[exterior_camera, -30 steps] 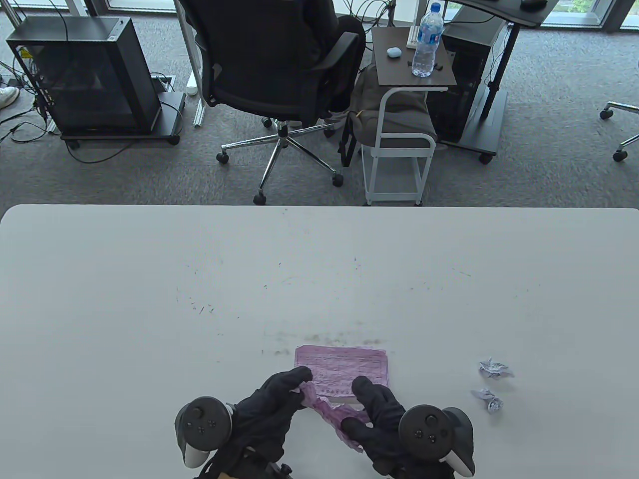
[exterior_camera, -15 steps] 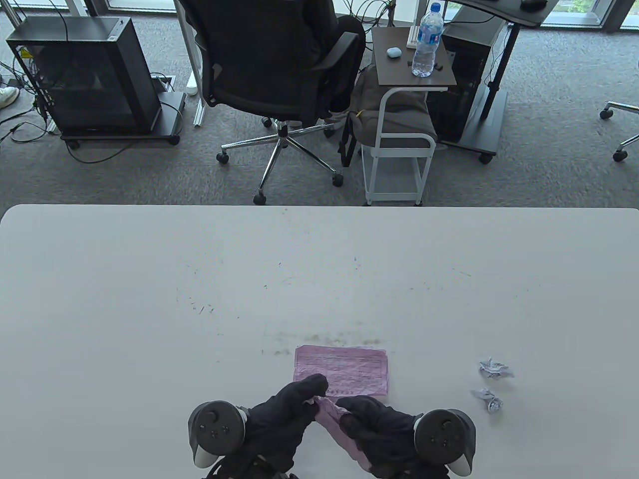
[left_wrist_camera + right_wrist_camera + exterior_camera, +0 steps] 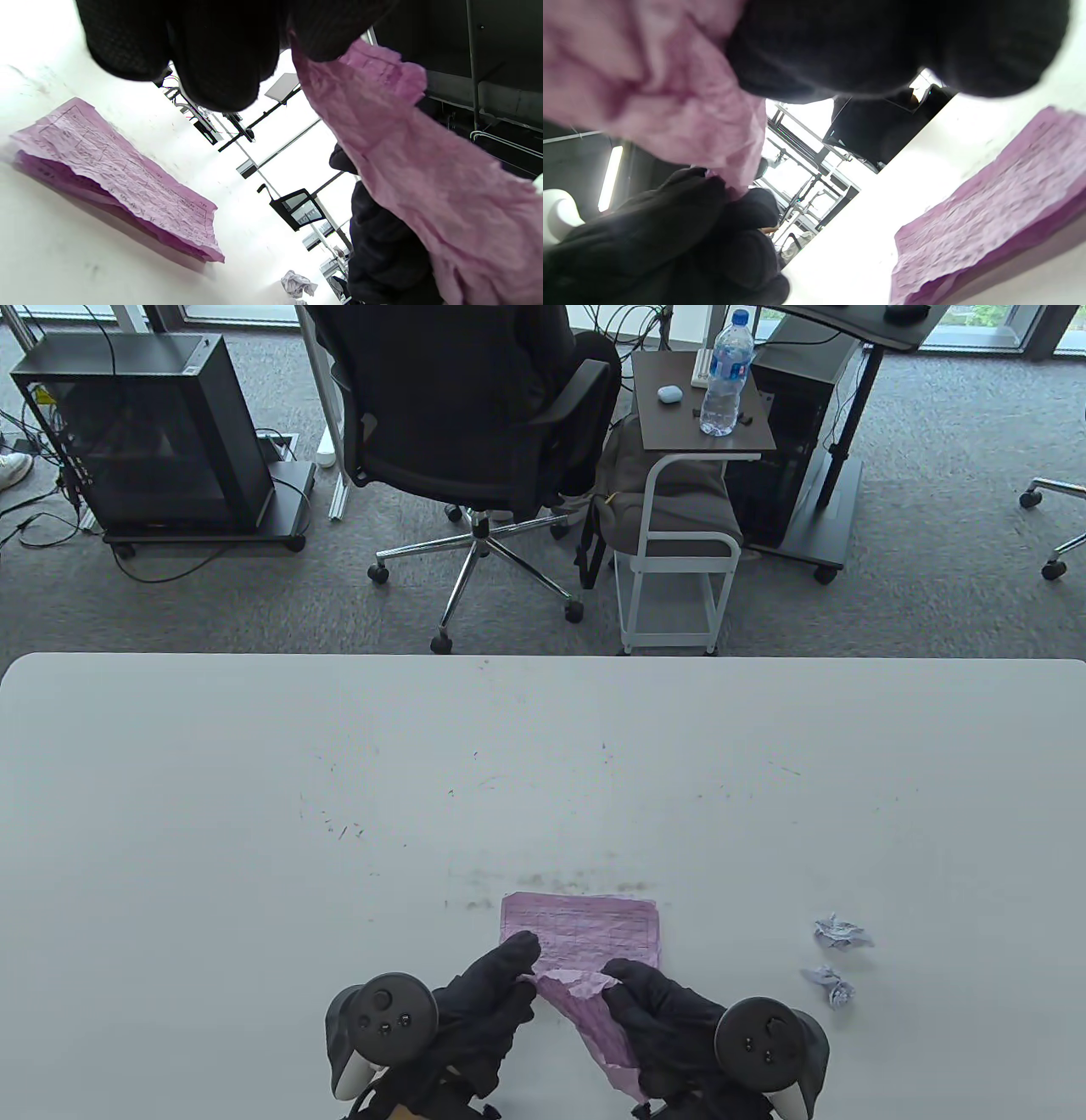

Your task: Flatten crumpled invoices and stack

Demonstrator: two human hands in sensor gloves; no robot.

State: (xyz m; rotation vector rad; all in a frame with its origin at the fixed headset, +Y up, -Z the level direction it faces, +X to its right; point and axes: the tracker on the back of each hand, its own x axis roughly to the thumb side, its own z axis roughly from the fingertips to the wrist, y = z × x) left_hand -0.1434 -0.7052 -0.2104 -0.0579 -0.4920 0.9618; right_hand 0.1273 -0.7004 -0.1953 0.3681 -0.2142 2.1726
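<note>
In the table view, the left hand (image 3: 484, 997) and the right hand (image 3: 657, 1018) are both pinching a wrinkled pink paper invoice (image 3: 594, 1014), holding it stretched between them above the white table (image 3: 254, 814), just in front of a flattened stack of pink invoices (image 3: 585, 929). Two small crumpled white-and-lilac paper balls (image 3: 836, 959) are lying well apart on the right, not yet processed. In the left wrist view, the gloved fingers (image 3: 212, 51) are gripping the sheet's upper edge, with the paper (image 3: 424, 169) hanging creased and clear of the table; the stack (image 3: 118, 178) is lying flat beyond. In the right wrist view, the right hand's fingers are curling around the blurred sheet (image 3: 670, 93), with the stack (image 3: 988, 212) nearby. Judged risk: the thin, creased paper is likely to tear if both hands are pulling apart too hard, and a careless lowering could be shifting the stack out of alignment.
</note>
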